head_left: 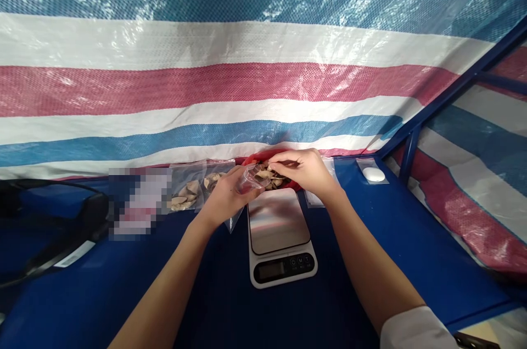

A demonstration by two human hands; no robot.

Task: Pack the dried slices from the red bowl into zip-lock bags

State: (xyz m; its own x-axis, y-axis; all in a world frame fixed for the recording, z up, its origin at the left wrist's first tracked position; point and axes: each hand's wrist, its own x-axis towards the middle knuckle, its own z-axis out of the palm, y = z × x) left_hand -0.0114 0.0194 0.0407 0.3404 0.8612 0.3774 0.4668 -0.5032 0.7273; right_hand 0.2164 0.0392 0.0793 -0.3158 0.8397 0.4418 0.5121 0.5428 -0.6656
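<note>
Blue covers the table (222, 299), on which a white kitchen scale (280, 223) stands near the middle, with a bare metal plate and a dark display panel at its near edge; the readout is not legible. Directly beyond the scale, at the far edge of the table, brown dried pieces (274, 174) lie in a red container (248, 161), partly covered by the hands.

The left hand (228, 195) has its grip closed on a clear plastic bag (248, 174), its mouth beside the pieces. The right hand (302, 169) reaches in from the right, thumb and fingers brought together just over the pieces; whether its grip holds one cannot be told.

To the left of the left hand, a filled clear bag (185, 195) contains similar brown pieces. Farther left are a pixelated item (138, 206) and a black object (88, 217) bearing a white label. At the far right, a small white rounded object (373, 174) rests on clear plastic. Striped sheeting (206, 83) in blue, white and red hangs behind the table.
</note>
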